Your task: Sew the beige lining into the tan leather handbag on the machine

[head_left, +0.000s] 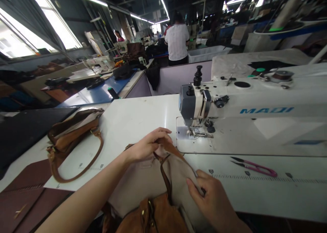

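Observation:
A bag [138, 185] with beige lining and brown leather parts lies at the table's front edge, partly below it. My left hand [150, 143] is closed on its far edge, near the sewing machine's needle plate. Its fingertips are partly hidden behind the fabric. My right hand [208, 192] pinches the lining's right edge between thumb and fingers. A brown leather flap [153, 216] with a metal fitting hangs toward me at the bottom. The white sewing machine [255, 100] stands just beyond, its presser foot [196, 132] right of my left hand.
Pink-handled thread snips [255, 166] lie on the table at right, by a printed ruler scale. Another brown bag [74, 134] with a looped handle rests at left, near dark red leather pieces [28, 188]. A person in a white shirt [177, 42] stands farther back.

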A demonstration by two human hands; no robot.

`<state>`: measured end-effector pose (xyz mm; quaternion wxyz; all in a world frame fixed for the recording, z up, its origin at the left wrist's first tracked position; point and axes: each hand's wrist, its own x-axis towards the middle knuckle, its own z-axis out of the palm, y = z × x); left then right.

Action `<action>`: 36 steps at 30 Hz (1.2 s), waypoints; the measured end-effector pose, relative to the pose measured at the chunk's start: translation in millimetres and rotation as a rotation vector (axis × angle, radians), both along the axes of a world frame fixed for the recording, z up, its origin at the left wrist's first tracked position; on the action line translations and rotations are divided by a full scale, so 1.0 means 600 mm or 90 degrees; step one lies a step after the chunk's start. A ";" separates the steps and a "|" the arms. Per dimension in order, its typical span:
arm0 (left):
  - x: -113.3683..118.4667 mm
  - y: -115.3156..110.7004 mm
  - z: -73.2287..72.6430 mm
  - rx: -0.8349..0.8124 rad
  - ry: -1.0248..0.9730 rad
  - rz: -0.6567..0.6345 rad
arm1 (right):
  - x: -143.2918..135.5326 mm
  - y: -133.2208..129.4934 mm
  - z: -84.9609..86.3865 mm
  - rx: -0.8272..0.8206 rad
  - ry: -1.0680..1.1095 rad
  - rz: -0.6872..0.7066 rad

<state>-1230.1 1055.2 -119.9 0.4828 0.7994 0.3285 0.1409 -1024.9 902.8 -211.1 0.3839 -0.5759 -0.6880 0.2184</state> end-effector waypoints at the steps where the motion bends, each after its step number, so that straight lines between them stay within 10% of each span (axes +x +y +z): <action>1: -0.007 0.002 -0.002 0.008 0.000 -0.003 | 0.001 -0.001 0.001 -0.005 0.006 0.008; 11: -0.005 -0.026 -0.099 0.178 0.038 0.171 | -0.009 -0.011 -0.004 -0.027 -0.030 0.029; 16: -0.028 -0.021 -0.091 0.128 -0.037 0.186 | -0.028 -0.021 0.009 -0.056 0.016 0.129; 24: -0.110 -0.112 0.070 0.124 -0.030 0.299 | -0.079 -0.016 0.057 -0.011 0.082 0.240; 30: -0.194 -0.217 0.208 0.541 0.119 0.563 | -0.172 0.005 0.161 0.026 0.180 0.452; 33: -0.206 -0.196 0.299 0.802 0.253 0.541 | -0.239 0.016 0.217 0.114 0.313 0.371; 36: -0.175 -0.099 0.369 1.001 0.331 0.421 | -0.277 0.045 0.251 0.160 0.417 0.222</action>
